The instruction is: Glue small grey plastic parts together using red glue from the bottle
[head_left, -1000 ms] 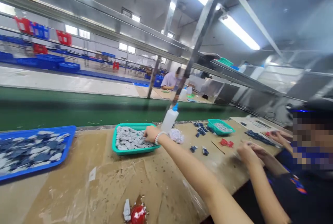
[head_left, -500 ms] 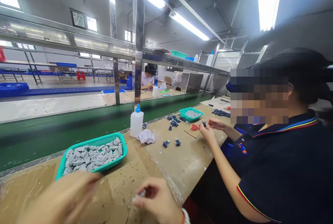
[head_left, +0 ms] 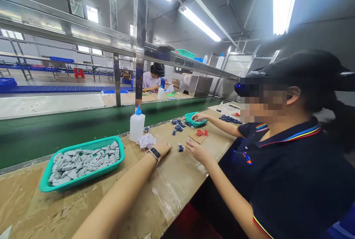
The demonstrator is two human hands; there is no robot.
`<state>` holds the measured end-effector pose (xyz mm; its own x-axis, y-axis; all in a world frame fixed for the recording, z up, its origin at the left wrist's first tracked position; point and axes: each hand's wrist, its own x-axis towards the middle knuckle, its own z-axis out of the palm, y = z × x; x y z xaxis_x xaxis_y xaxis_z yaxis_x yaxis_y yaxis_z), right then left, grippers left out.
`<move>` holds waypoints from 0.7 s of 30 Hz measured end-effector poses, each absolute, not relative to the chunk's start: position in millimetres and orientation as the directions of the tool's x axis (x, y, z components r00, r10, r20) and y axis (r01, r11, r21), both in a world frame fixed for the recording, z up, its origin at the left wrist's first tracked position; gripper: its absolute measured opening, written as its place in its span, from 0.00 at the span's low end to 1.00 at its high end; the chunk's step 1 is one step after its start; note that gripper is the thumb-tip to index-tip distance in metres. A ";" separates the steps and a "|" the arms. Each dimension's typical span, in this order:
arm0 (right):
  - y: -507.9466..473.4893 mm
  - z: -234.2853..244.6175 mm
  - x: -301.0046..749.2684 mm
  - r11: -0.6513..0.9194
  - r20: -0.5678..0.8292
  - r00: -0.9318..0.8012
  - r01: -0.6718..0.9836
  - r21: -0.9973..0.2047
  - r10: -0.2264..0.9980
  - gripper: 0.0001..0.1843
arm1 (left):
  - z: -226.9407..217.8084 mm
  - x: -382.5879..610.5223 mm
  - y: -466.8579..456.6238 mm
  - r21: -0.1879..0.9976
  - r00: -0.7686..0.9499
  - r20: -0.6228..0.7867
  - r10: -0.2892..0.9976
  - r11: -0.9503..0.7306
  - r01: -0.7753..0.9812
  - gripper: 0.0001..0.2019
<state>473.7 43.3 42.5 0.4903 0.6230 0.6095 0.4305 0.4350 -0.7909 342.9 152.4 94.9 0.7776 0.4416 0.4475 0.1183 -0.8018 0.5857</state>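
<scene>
My left hand (head_left: 163, 150), with a watch (head_left: 155, 152) on its wrist, reaches out over the cardboard-covered table. Its fingers are bent together low at the surface, and what lies under them is hidden. Just right of the fingertips lies a small dark blue piece with a pale end (head_left: 180, 147). A crumpled white cloth (head_left: 146, 141) is close behind the wrist. To the left of my forearm stands a green basket (head_left: 83, 183) full of small grey plastic pieces (head_left: 74, 167). My right hand is out of view.
A white bottle with a blue cap (head_left: 137, 126) stands behind the cloth. At right, a co-worker (head_left: 291, 165) has one hand in a small green basket (head_left: 190, 120), the other near my fingertips. Dark blue pieces (head_left: 177, 125) and red bits (head_left: 202, 133) lie about. A green belt (head_left: 69, 130) runs behind.
My left hand has swung from beside the basket to the right and forward, onto a spot where a dark blue piece lay. My right hand has left view. The co-worker's hands have moved apart.
</scene>
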 end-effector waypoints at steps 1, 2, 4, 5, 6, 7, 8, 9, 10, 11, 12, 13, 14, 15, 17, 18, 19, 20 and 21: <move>44.1 37.7 470.1 0.429 0.604 0.477 0.431 -0.794 0.639 0.25 | 90.9 343.4 159.6 0.580 0.796 0.427 0.429 -0.805 0.123 0.13; 42.0 31.6 462.0 0.420 0.591 0.462 0.425 -0.802 0.661 0.22 | 86.3 342.3 167.1 0.576 0.815 0.402 0.417 -0.807 0.129 0.12; 31.0 17.3 433.3 0.397 0.550 0.419 0.400 -0.826 0.722 0.18 | 78.3 331.8 180.9 0.580 0.837 0.362 0.409 -0.802 0.142 0.10; 22.9 9.5 413.8 0.385 0.525 0.387 0.383 -0.839 0.758 0.17 | 76.1 321.1 186.0 0.588 0.840 0.353 0.413 -0.796 0.143 0.09; 13.7 1.6 391.9 0.376 0.499 0.348 0.365 -0.852 0.794 0.16 | 75.8 306.2 189.0 0.603 0.835 0.353 0.421 -0.785 0.141 0.08; 4.2 -6.2 368.8 0.370 0.475 0.303 0.344 -0.863 0.826 0.14 | 77.4 287.1 189.7 0.628 0.825 0.356 0.439 -0.766 0.136 0.10; -4.6 -13.3 345.6 0.367 0.453 0.255 0.320 -0.873 0.855 0.12 | 80.6 264.2 187.7 0.663 0.809 0.359 0.466 -0.737 0.130 0.11; -12.0 -19.5 323.7 0.367 0.434 0.202 0.299 -0.881 0.878 0.10 | 84.9 238.2 182.9 0.709 0.788 0.356 0.501 -0.694 0.121 0.12; -17.1 -24.4 304.0 0.366 0.419 0.153 0.287 -0.885 0.895 0.09 | 89.3 209.9 175.6 0.762 0.765 0.346 0.543 -0.639 0.109 0.13; -19.4 -28.1 287.0 0.365 0.411 0.116 0.288 -0.885 0.904 0.08 | 92.7 180.2 165.7 0.813 0.737 0.328 0.591 -0.573 0.097 0.14; -18.9 -30.8 273.0 0.368 0.412 0.097 0.301 -0.880 0.906 0.07 | 94.4 150.0 153.7 0.860 0.705 0.307 0.639 -0.504 0.082 0.17; -16.0 -32.5 261.7 0.370 0.417 0.086 0.324 -0.871 0.905 0.06 | 93.6 120.3 139.7 0.896 0.674 0.285 0.682 -0.439 0.065 0.20; -11.4 -33.7 253.0 0.372 0.423 0.078 0.353 -0.858 0.903 0.06 | 90.1 92.1 124.4 0.921 0.643 0.266 0.718 -0.387 0.051 0.21; -5.9 -34.8 246.3 0.375 0.431 0.074 0.381 -0.845 0.899 0.06 | 84.0 66.4 108.2 0.948 0.600 0.228 0.767 -0.316 0.043 0.22; 3.8 -37.3 237.2 0.386 0.456 0.077 0.421 -0.821 0.887 0.07 | 66.1 25.5 76.0 0.997 0.460 0.066 0.886 -0.075 0.003 0.22; 6.8 -38.9 234.2 0.388 0.466 0.073 0.448 -0.805 0.882 0.08 | 55.8 11.3 61.3 0.995 0.365 -0.047 0.930 0.075 -0.062 0.23; 8.2 -40.8 232.0 0.388 0.476 0.069 0.481 -0.786 0.877 0.08 | 45.5 1.4 48.3 0.967 0.274 -0.159 0.949 0.205 -0.151 0.24; 8.2 -42.7 230.3 0.388 0.488 0.064 0.520 -0.761 0.871 0.08 | 35.9 -4.6 37.2 0.921 0.193 -0.255 0.947 0.299 -0.250 0.25; 7.2 -44.5 229.2 0.388 0.496 0.048 0.562 -0.731 0.867 0.09 | 27.5 -7.4 28.2 0.874 0.137 -0.325 0.936 0.352 -0.334 0.26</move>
